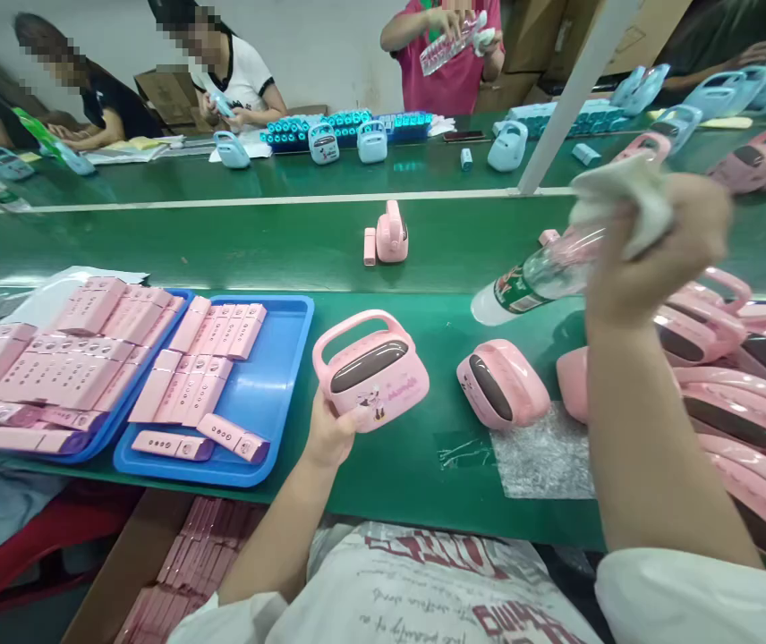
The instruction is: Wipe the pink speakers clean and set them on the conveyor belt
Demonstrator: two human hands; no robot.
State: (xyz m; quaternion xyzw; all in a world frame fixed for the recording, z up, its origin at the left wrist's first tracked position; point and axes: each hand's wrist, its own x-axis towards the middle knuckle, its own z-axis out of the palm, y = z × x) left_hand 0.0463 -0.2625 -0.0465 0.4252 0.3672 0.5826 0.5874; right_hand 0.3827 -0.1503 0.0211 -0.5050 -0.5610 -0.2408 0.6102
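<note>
My left hand (330, 431) grips a pink handled case (383, 385) by its lower left corner; a dark oval window and small printed figures face up. Raised at the right, my right hand (668, 237) is closed on a white cloth (615, 192) and blurred by motion. Just below and left of it a clear bottle with a green label (523, 284) leans over, its top end hidden near my right hand. Another pink case (504, 385) rests on the green table between my hands.
Two blue trays (268, 394) of pink sticks (205, 389) stand left. Many pink cases (732, 407) crowd the right edge. A pink case (392, 234) stands on the raised ledge. Across the table, people handle blue cases (373, 141) and a bottle (450, 49).
</note>
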